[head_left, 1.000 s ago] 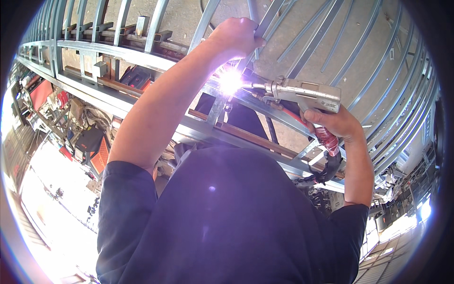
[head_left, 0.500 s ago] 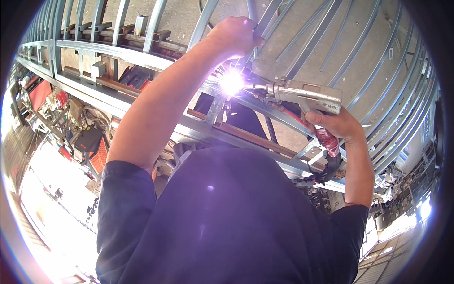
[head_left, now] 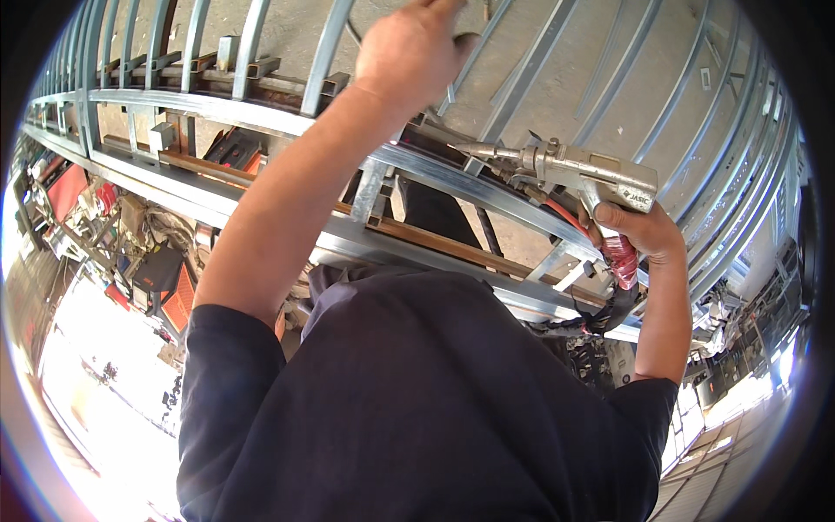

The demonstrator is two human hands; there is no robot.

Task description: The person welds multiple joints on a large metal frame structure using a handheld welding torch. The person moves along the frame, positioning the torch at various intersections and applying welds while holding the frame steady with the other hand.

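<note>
Left hand (head_left: pixel 413 48) fingertips cut off by the top edge, so what they grip can't be told. Welding torch (head_left: pixel 565 170) grip mostly hidden inside the right hand (head_left: pixel 639 235); its hose vanishes behind the dark shirt (head_left: pixel 417 409). Clutter (head_left: pixel 113 226) at far left too small and warped to identify.

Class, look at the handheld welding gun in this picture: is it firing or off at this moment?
Off. The welding gun in the right hand shows no arc or glare at its nozzle, which points at the grey metal frame.

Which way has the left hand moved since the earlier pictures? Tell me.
Yes. The left hand has gone up along the grey metal frame, away from the welding gun's nozzle, nearing the picture's top edge.
</note>
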